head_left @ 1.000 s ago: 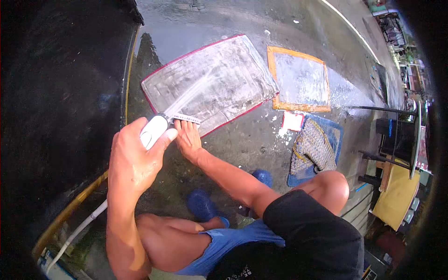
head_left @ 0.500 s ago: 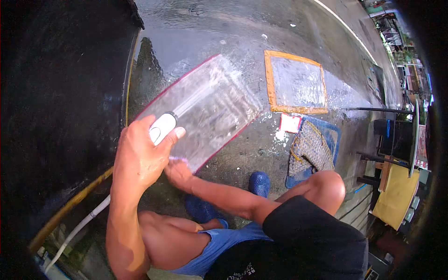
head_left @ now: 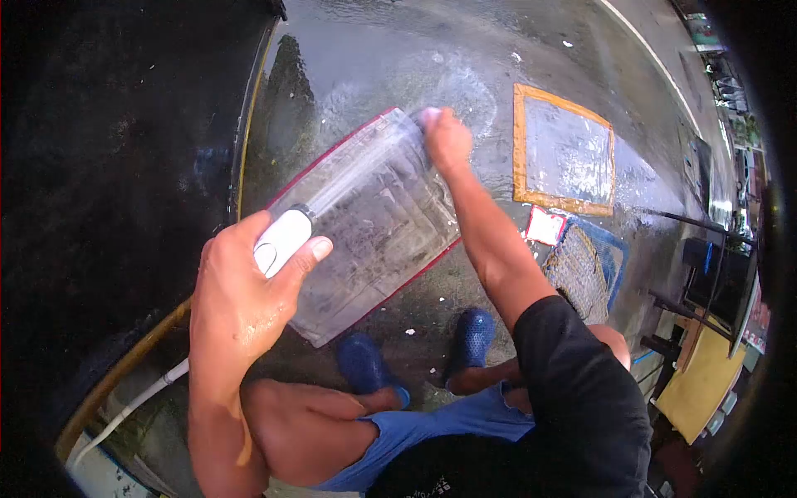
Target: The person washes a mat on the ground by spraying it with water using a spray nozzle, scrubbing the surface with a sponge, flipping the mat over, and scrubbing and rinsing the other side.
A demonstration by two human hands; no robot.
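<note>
My left hand (head_left: 241, 295) is wrapped round a white spray nozzle (head_left: 284, 241), and a jet of water runs from it up and right over a wet grey mat (head_left: 386, 228) with red edging. At the mat's far end is my right hand (head_left: 448, 143), its fingers closed at the far right corner. A blurred, pale pinkish thing shows at those fingertips; in the earliest frame a brush with a row of bristles was there. What the right hand grips cannot be made out now. A white hose (head_left: 137, 404) runs below my left forearm.
An orange-edged mat (head_left: 569, 153) lies at the right, with a small red-edged white cloth (head_left: 545, 226) below it. Near that are a blue mat (head_left: 610, 249) and a knitted grey cloth (head_left: 577, 274). A dark panel (head_left: 124, 166) stands at the left; a yellow board (head_left: 701, 382) is at the right.
My right hand has moved from the mat's near end to its far end. The red-edged mat has shifted toward my feet. My left hand keeps its hold on the spraying nozzle.
</note>
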